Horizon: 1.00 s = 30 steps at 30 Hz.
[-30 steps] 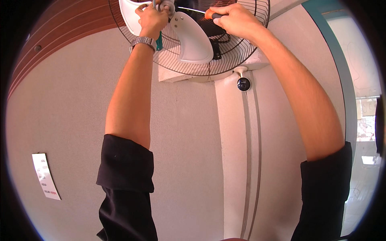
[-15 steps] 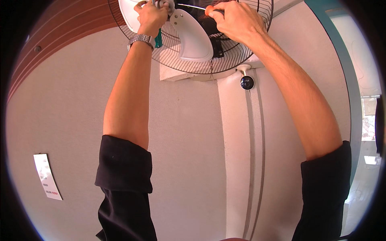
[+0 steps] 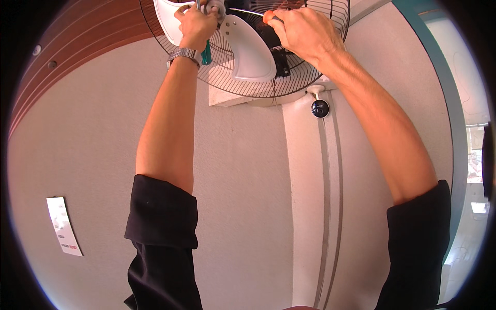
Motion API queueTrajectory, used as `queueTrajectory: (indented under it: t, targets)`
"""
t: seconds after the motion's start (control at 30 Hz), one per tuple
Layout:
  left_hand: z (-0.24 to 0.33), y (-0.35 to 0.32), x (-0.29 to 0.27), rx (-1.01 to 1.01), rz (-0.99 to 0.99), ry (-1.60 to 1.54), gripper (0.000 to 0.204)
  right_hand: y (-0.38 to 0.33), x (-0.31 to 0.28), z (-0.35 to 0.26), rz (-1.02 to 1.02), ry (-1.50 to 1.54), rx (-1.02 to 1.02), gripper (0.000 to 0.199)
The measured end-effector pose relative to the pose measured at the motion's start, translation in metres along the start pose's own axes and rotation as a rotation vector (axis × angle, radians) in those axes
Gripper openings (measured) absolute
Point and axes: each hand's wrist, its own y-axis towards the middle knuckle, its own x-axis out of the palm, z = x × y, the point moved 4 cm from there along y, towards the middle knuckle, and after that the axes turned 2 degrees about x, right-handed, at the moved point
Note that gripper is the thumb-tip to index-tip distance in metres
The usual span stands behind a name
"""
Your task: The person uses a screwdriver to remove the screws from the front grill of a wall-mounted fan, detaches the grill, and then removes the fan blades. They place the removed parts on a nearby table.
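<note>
A wall-mounted fan with a black wire rear guard [image 3: 243,82] and white blades [image 3: 249,51] hangs high on the wall. My left hand [image 3: 195,23], with a metal wristwatch, grips the grey hub at the blades' centre and also holds a green-handled tool [image 3: 206,52] that sticks down past the palm. My right hand [image 3: 300,32] is closed around an orange-handled screwdriver [image 3: 267,17]; its thin shaft runs left toward the hub. The black motor housing [image 3: 279,54] sits behind the blades. Both arms reach up, with black sleeves rolled above the elbows.
A small round camera [image 3: 320,108] hangs under the fan on a white pillar [image 3: 310,206] with thin cables running down it. A paper notice [image 3: 64,226] is stuck low on the beige wall. A brown slatted ceiling [image 3: 77,36] lies upper left; a teal frame [image 3: 444,98] borders the right.
The view has shifted slightly, so fan and hands sit a bit higher and further right in the picture. Both hands keep their grips at the hub.
</note>
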Motion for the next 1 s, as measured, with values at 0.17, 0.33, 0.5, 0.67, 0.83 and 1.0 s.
queueTrajectory:
  t: [0.17,0.33,0.5,0.67,0.83,1.0]
  targets:
    - [-0.006,0.005,0.001,0.019,-0.049,-0.063,0.029,-0.002,0.000,-0.003,0.037,-0.013,-0.052,0.036]
    - [-0.001,0.004,0.002,0.041,-0.050,0.021,0.031,-0.006,0.001,0.000,0.089,-0.055,-0.117,0.037]
    - [0.003,0.000,0.004,-0.005,-0.050,-0.159,0.030,-0.006,-0.005,-0.001,0.069,-0.246,-0.177,0.032]
    - [-0.021,0.018,-0.007,0.068,-0.086,0.138,0.059,-0.005,-0.009,-0.003,0.069,-0.094,-0.098,0.028]
    - [-0.022,0.009,-0.006,-0.014,-0.082,0.281,0.058,0.002,-0.011,-0.008,-0.063,-0.078,0.102,0.031]
    - [-0.015,0.006,0.003,-0.014,-0.021,-0.081,0.032,-0.002,-0.023,-0.019,0.068,-0.163,-0.166,0.023]
